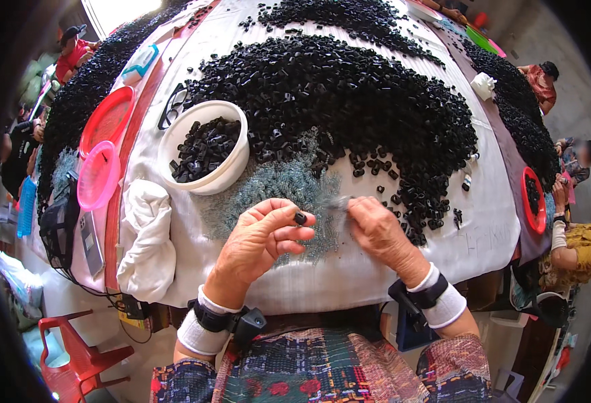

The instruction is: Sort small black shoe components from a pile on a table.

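My left hand (258, 238) pinches a small black plastic piece (300, 218) between thumb and forefinger, its other fingers loosely curled. To its right, my right hand (379, 232) is closed, with a greyish blur (336, 203) at its fingertips too smeared to name. Both hands are above the near edge of a pile of tiny silvery-blue metal parts (268, 185) on the white cloth. Behind that pile spreads a large heap of black plastic pieces (336, 87). A white bowl (238, 161) holding more black pieces stands to the left of the metal parts.
A bunched white cloth (148, 242) lies at the left, near a phone (92, 245), a pink basket (99, 176) and a red tray (107, 117). Dark-framed glasses (172, 107) rest behind the bowl. A red chair (84, 356) stands lower left. People work at both sides.
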Demonstrator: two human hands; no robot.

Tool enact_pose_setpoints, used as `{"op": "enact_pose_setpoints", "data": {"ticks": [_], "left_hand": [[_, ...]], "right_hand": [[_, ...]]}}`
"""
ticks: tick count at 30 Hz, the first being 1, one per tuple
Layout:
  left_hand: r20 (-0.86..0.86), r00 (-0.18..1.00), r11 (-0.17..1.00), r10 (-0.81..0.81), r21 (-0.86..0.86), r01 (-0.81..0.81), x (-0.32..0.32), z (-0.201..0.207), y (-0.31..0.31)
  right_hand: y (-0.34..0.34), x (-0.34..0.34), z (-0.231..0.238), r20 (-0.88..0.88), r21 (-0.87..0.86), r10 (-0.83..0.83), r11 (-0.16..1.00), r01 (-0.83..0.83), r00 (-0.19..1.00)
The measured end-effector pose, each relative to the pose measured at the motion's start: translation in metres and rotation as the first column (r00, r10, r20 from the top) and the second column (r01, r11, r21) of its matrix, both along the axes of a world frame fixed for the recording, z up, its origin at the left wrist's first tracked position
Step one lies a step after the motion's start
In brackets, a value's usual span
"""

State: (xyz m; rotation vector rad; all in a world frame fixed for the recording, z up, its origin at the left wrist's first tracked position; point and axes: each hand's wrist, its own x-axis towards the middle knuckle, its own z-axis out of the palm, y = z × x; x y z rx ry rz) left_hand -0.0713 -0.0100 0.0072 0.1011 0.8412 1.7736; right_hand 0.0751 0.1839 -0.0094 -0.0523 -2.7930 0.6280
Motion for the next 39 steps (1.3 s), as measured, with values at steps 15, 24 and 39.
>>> {"op": "enact_pose_setpoints", "data": {"ticks": [15, 24, 39], "left_hand": [[-0.027, 0.999, 0.996, -0.037, -0.079, 0.034, 0.003, -0.006, -0.005], [-0.06, 0.997, 0.998, -0.045, -0.034, 0.043, 0.013, -0.008, 0.001], [-0.074, 0.996, 0.999, 0.049, -0.016, -0.051, 0.015, -0.004, -0.011]], "right_hand": [[0.004, 0.011, -0.002, -0.096, 0.097, -0.129, 0.986, 0.138, 0.987], [-0.011, 0.01, -0.004, 0.005, 0.296, -0.138, 0.946, 0.131, 0.99], [-0.001, 0.023, -0.004, -0.134, -0.104, -0.212, 0.975, 0.199, 0.968]]}}
